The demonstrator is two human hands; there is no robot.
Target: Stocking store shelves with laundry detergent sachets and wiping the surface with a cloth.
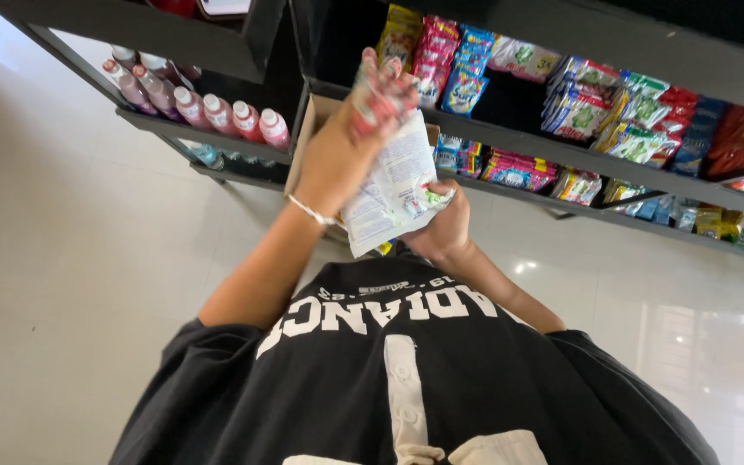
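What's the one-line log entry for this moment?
left hand: holds packets, raised | right hand: grips packets from below | ahead: shelves of snack packs, pink bottles, cardboard box

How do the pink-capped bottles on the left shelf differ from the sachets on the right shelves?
The bottles are rigid and stand in one row; the sachets are flat, soft and overlap in bunches. The bottles are uniformly pink; the sachets are multicoloured. Both sit on black shelving.

Pink plastic bottles with white caps [217, 112] line a black shelf [208, 133]; colourful foil sachets [613, 108] hang above a glossy pale tiled floor [62, 258].
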